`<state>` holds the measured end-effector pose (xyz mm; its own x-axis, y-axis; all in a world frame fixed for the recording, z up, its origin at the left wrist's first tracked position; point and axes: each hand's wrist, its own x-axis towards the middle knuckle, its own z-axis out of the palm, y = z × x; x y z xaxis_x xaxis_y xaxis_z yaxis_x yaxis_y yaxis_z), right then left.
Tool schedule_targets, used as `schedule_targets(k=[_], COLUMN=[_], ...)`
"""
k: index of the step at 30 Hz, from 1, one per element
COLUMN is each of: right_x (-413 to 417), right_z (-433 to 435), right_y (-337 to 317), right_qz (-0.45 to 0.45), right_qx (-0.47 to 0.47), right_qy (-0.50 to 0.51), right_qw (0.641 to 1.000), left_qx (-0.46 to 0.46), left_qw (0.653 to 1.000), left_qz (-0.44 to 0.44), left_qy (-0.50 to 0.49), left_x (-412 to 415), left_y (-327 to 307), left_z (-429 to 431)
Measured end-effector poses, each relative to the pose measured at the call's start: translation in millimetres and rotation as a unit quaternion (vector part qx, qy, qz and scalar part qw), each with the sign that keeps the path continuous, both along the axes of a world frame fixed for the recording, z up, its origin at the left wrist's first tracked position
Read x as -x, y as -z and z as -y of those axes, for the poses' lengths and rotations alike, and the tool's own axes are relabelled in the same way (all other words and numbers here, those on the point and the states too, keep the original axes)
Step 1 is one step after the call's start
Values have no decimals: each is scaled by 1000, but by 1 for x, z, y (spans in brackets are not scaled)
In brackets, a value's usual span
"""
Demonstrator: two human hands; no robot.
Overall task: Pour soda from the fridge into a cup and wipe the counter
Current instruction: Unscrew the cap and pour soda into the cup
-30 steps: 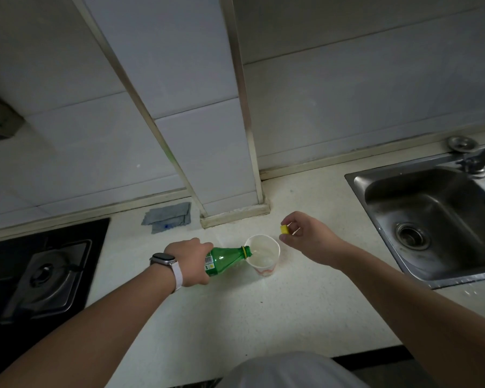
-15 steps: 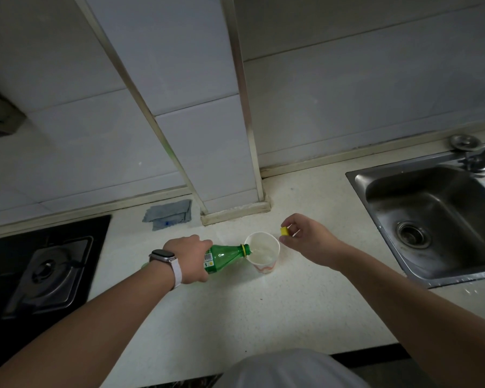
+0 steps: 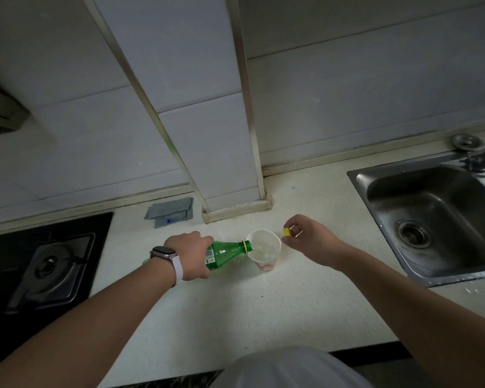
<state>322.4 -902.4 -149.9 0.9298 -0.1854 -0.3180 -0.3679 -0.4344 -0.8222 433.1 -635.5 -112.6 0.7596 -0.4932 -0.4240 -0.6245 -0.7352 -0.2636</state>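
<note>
My left hand (image 3: 191,254) grips a green soda bottle (image 3: 224,253) tipped nearly flat, its yellow-ringed mouth over the rim of a white paper cup (image 3: 265,252). The cup stands on the pale counter (image 3: 263,309) and holds clear liquid. Just right of the cup, my right hand (image 3: 308,239) pinches the yellow bottle cap (image 3: 287,231) between thumb and fingers. A folded grey cloth (image 3: 170,212) lies on the counter by the wall, behind my left hand.
A black gas hob (image 3: 39,270) fills the left of the counter. A steel sink (image 3: 437,219) with a tap sits at the right. A tiled wall column's base (image 3: 237,210) juts out behind the cup. The counter's front edge runs along the bottom.
The bottle stays tipped into the cup. My right hand with the cap has drifted slightly right, away from the cup's rim.
</note>
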Motion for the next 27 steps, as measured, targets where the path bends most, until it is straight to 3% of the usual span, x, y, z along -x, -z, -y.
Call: schedule_targets(k=[12, 27], right_x=[5, 1], right_z=[0, -21], right_y=[-2, -18], right_qz=[-12, 25], right_qx=[12, 11], right_qy=[3, -2], right_qw=[1000, 1000], left_qx=[44, 216], left_qw=[999, 972], left_qz=[-4, -38], left_qy=[-22, -87], left_x=[4, 12], left_y=[-1, 9], left_z=[-1, -11])
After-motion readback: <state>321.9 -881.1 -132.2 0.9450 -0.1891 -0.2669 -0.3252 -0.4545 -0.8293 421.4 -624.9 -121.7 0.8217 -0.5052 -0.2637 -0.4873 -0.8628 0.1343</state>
